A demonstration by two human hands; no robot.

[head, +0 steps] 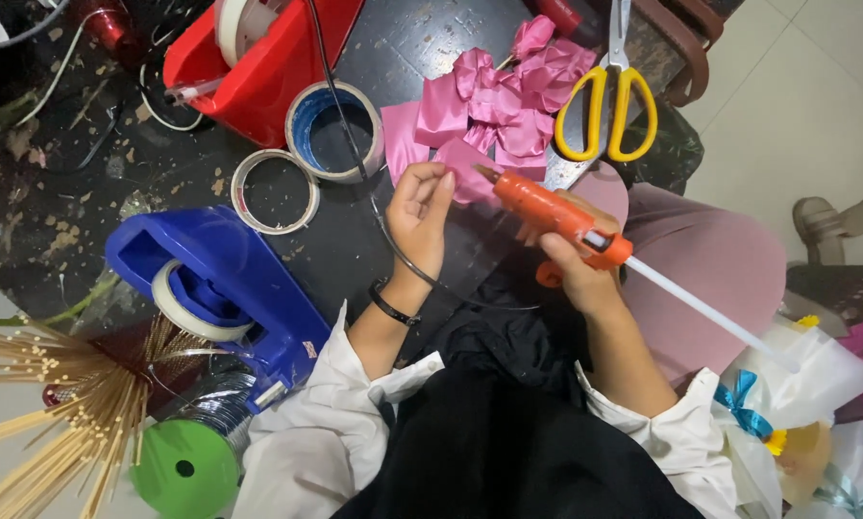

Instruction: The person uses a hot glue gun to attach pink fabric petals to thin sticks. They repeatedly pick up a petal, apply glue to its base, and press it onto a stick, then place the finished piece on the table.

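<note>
An orange plastic hot-glue gun [554, 213] with a long translucent white glue stick [710, 312] projecting from its back was clamped in the right hand [574, 274], fingers wrapped round the grip. Its brown nozzle was aimed left at a small folded piece of glossy pink satin ribbon [462, 173]. That piece was pinched between the thumb and fingertips of the left hand [422, 219], just above the near edge of the dark, scuffed table [422, 43]; the nozzle tip lay just beside the ribbon, and contact could not be told.

A heap of similar pink ribbon folds [508, 96] lay behind, with yellow-handled scissors [606, 101] touching its right side. The gun's black cord [355, 144] ran across the table and under the left wrist, past a blue-cored roll of tape [335, 130], a white roll [275, 190], a red tape dispenser [268, 58] and a blue one [220, 288].

The step in hand was judged to be gluing the fold. It would be done well if the fingertips were kept back from the nozzle line, a small bead were laid on the fold rather than the edge, and the trigger were eased so no strings were drawn. The cord was best kept slack, clear of the wrist, lest the aim be tugged
</note>
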